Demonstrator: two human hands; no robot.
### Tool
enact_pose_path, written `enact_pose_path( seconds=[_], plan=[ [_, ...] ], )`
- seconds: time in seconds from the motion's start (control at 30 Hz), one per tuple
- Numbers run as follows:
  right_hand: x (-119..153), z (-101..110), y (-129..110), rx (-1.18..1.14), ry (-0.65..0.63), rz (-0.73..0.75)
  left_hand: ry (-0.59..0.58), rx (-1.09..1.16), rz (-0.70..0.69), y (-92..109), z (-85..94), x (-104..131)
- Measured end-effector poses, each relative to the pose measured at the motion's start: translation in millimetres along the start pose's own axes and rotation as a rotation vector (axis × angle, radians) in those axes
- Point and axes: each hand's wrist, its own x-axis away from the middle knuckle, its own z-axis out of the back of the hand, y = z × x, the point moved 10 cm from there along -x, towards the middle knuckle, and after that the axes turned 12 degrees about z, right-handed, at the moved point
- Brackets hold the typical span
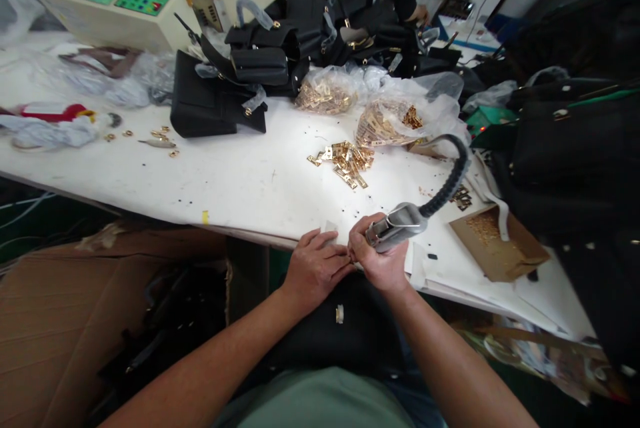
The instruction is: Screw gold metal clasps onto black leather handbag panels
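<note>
My right hand [379, 256] is wrapped around a grey electric screwdriver [400, 225], and a black ribbed cord [453, 178] curves up from its back end. Its tip is hidden by my fingers at the table's front edge. Beside it, my left hand [320, 263] lies with fingers stretched out on a black bag [350, 331] in my lap, fingertips close to my right hand. A small metal fitting [340, 314] shows on the bag's face. Whatever lies under the fingers is hidden.
Gold metal plates [347, 163] lie heaped on the white table [240, 181], before clear bags [327, 93] of more. An open cardboard box [500, 241] with tiny gold pieces sits right. Black bags [215, 98] and a control machine [115, 8] stand behind. A large carton [65, 321] is at left.
</note>
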Motion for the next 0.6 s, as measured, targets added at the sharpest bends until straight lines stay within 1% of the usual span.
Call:
enact_pose_path(
  seconds=[0.13,0.33,0.43,0.5,0.57,0.6],
  plan=[
    [-1.3,1.9,6.2,0.045,0.052,-0.089,0.026,-0.014,-0.008,2.0,3.8,0.0],
    [-4.6,12.0,14.9,0.004,0.158,-0.181,0.047,-0.09,-0.021,8.5,20.5,6.2],
    [-7.0,21.7,20.4,-0.078,0.238,-0.195,0.042,-0.138,-0.024,8.8,23.9,12.2],
    [-13.4,31.3,21.8,-0.12,0.298,-0.189,0.039,-0.144,-0.018,7.4,23.8,15.1],
    [-24.3,44.1,20.4,-0.062,0.332,-0.18,0.034,-0.138,-0.01,7.0,23.1,16.9],
    [-30.7,51.0,18.8,0.028,0.325,-0.182,0.037,-0.132,-0.01,8.0,23.6,17.6]
  ],
)
